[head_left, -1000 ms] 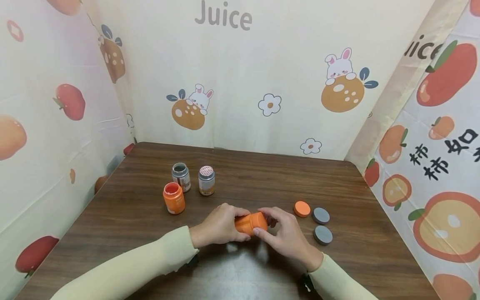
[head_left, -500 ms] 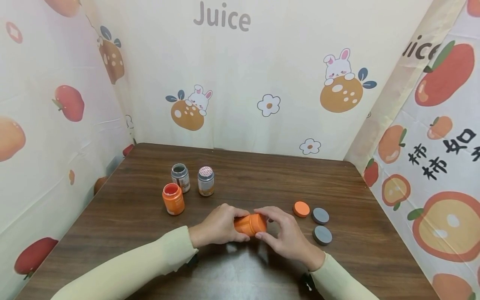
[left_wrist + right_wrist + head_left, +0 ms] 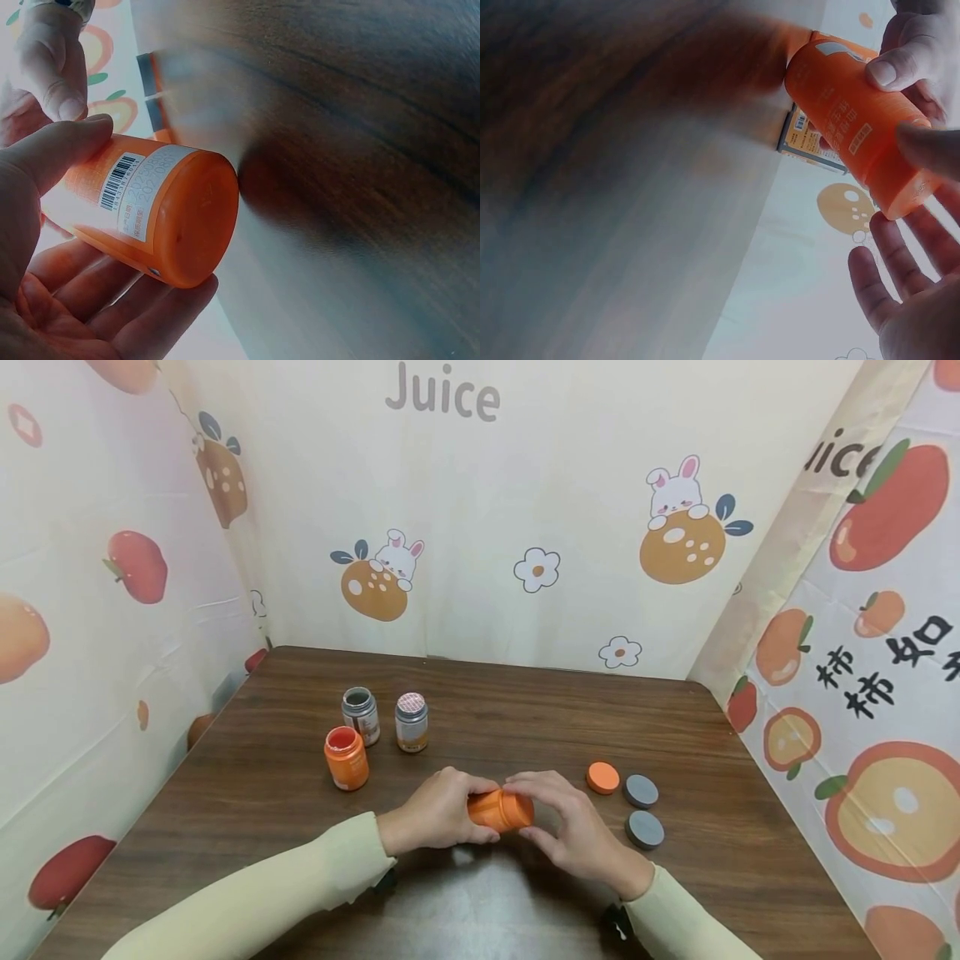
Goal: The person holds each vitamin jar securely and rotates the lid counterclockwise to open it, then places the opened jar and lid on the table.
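Observation:
My left hand holds an orange plastic bottle on its side, thumb and fingers curled round its body. The base with its barcode label faces the left wrist camera. My right hand is at the bottle's orange cap, index finger over the top and thumb at the lower edge. In the right wrist view, the thumb crosses the cap while the other fingers spread below it. How firmly they press cannot be told. The bottle is tilted just over the table.
An uncapped orange bottle and an uncapped grey bottle stand at left. Beside them is a grey bottle with a patterned top. An orange cap and two grey caps lie right on the wooden table.
My right index finger has shifted left over the cap and the thumb right along its lower edge, as the hand turned. My left hand and the bottle stay nearly still.

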The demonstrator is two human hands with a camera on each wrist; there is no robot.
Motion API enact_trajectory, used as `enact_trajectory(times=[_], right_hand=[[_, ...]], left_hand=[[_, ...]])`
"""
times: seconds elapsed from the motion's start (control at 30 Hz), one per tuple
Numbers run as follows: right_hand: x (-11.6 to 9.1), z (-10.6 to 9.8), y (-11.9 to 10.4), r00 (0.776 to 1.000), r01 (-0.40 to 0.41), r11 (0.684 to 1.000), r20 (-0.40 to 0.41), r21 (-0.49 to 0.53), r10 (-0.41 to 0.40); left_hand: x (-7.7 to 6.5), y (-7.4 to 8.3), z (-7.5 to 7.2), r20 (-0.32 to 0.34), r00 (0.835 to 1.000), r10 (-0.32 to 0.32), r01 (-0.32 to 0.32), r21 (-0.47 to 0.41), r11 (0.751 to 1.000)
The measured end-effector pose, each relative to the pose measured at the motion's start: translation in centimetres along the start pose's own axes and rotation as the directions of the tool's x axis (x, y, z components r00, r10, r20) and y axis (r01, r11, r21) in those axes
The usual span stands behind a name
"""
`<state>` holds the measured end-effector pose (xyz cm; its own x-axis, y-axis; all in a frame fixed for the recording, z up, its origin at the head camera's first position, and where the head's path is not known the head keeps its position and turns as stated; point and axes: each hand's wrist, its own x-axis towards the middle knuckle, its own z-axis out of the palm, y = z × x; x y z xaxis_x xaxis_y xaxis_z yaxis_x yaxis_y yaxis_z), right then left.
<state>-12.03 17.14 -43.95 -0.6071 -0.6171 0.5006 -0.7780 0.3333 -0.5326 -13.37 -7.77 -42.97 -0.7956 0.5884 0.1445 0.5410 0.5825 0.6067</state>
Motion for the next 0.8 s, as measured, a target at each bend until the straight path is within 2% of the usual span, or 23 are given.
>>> enact_trajectory(times=[0.1, 0.2, 0.37, 0.5, 0.63, 0.8], right_hand=[[-0.01, 0.04, -0.08, 0.999, -0.029, 1.000, -0.022, -0.005, 0.029], [0.02, 0.15, -0.33, 0.994, -0.093, 0.995, -0.062, -0.019, 0.092], [0.14, 0.44, -0.64, 0.973, -0.200, 0.979, -0.124, -0.048, 0.193], [0.23, 0.65, -0.70, 0.957, -0.263, 0.963, -0.142, -0.061, 0.252], [0.25, 0.76, -0.69, 0.948, -0.297, 0.953, -0.143, -0.065, 0.285], [0.31, 0.76, -0.82, 0.947, -0.298, 0.952, -0.148, -0.073, 0.285]], left_hand=[[-0.01, 0.03, -0.01, -0.002, 1.000, -0.005, 0.005, 0.000, 1.000], [-0.03, 0.08, -0.03, -0.003, 1.000, -0.017, 0.017, -0.009, 1.000], [-0.07, 0.18, -0.08, -0.003, 0.999, -0.032, 0.032, -0.025, 0.999], [-0.09, 0.18, -0.06, -0.002, 0.999, -0.034, 0.034, -0.036, 0.999], [-0.10, 0.17, -0.03, 0.001, 0.999, -0.036, 0.036, -0.041, 0.999], [-0.17, 0.14, 0.01, -0.012, 1.000, -0.025, 0.025, -0.025, 0.999]])
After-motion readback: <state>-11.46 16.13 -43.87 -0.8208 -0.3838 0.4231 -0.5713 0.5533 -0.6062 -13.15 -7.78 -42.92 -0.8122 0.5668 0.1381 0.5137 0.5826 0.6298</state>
